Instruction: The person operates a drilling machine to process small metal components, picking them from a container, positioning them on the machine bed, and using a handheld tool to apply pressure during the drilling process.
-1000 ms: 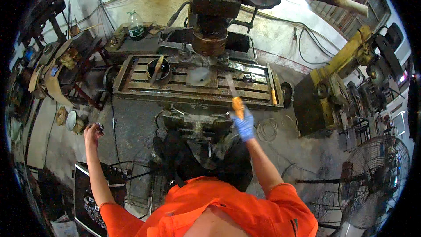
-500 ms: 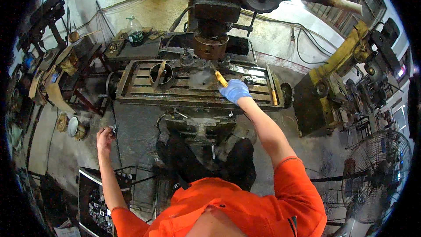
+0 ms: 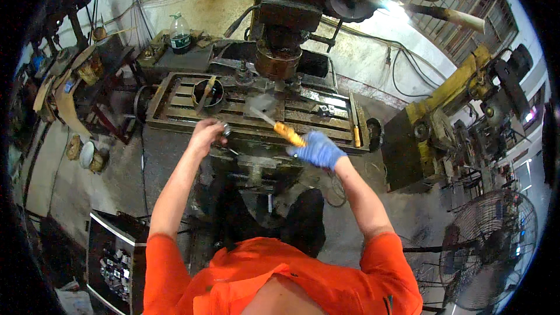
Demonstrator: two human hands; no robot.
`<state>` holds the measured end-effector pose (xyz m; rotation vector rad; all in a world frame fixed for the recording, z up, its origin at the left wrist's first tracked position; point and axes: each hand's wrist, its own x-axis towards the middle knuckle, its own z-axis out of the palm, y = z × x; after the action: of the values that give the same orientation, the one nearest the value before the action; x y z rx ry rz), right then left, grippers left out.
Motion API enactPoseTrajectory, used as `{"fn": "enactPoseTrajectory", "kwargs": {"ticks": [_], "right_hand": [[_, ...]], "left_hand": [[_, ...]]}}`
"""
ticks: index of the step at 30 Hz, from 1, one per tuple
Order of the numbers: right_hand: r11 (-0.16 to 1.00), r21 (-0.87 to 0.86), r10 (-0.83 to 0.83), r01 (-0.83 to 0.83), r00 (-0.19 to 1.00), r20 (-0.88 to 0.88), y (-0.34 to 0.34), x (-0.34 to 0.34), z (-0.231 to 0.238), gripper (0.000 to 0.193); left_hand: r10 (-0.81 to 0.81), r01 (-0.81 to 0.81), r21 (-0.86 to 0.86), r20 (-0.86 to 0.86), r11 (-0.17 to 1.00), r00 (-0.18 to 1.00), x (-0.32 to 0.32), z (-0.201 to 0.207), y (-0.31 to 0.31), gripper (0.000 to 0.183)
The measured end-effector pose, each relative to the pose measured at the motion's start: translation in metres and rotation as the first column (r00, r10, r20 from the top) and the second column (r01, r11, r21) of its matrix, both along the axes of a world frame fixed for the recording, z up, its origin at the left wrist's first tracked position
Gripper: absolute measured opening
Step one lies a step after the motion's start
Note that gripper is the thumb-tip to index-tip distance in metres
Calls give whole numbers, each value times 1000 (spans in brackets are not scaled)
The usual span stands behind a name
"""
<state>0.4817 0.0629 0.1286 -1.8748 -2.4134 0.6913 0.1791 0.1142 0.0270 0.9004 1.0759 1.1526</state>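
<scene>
Gripped in my blue-gloved right hand (image 3: 318,150) is a file (image 3: 287,133) with a yellow handle, its blade pointing left and away over the slotted machine table (image 3: 169,121). My bare left hand (image 3: 204,137) is closed on a small shiny metal part (image 3: 226,130) by the table's front edge, left of the file. A round pot (image 3: 219,97) with a brush (image 3: 205,94) across it stands on the table's left half. Several small metal parts (image 3: 326,110) lie on the right half. Beside them, a second yellow-handled file (image 3: 357,135) rests along the right end.
The machine's round spindle head (image 3: 279,59) hangs over the table's far middle. A box (image 3: 116,228) holding several small metal parts is at lower left. A large fan (image 3: 489,251) stands at lower right, and a clear bottle (image 3: 179,36) sits behind the table.
My left hand has come up and right from the lower left, carrying the metal part to the table's front edge. My right hand has drawn back toward me with the file.
</scene>
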Motion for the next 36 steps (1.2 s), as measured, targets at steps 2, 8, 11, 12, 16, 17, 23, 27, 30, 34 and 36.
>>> {"fn": "enactPoseTrajectory", "kwargs": {"ticks": [2, 8, 11, 12, 16, 17, 23, 27, 30, 34, 36], "right_hand": [[986, 3, 164, -165, 985, 56, -22, 3, 2, 52], [975, 152, -114, 164, 949, -294, -22, 50, -4, 31], [946, 203, -39, 251, 712, -701, 0, 62, -31, 27], [952, 140, -102, 271, 716, -690, 6, 61, -45, 27], [943, -13, -223, 333, 602, -767, 21, 64, -130, 28], [932, -76, -261, 353, 511, -819, 21, 60, -148, 28], [875, 4, -451, 484, 818, -357, 14, 59, -168, 40], [882, -1, -411, 471, 768, -491, -12, 72, -129, 36], [844, -81, -467, 530, 652, -598, -30, 96, -117, 29], [802, 136, -401, 582, 692, -600, -32, 133, -70, 23], [715, 359, -310, 600, 732, -607, -19, 148, -4, 17]], "left_hand": [[-85, 85, 38, -23, 996, 996, 31, 4, 20, 12], [1, 175, 289, -520, 941, 854, 92, 11, 86, 17], [273, 351, 512, -793, 784, 545, 104, 13, 103, 22], [330, 384, 538, -808, 750, 488, 100, 3, 109, 20], [372, 402, 475, -875, 783, 309, 107, 13, 103, 17], [369, 417, 462, -884, 783, 287, 106, 16, 102, 17], [357, 415, 451, -889, 790, 286, 111, 4, 117, 18], [448, 406, 555, -830, 726, 333, 119, -6, 129, 19], [486, 352, 554, -832, 754, 267, 134, -9, 135, 22], [413, 179, 443, -892, 878, 184, 142, 0, 134, 28], [371, 154, 407, -903, 900, 216, 144, 6, 135, 32]]}}
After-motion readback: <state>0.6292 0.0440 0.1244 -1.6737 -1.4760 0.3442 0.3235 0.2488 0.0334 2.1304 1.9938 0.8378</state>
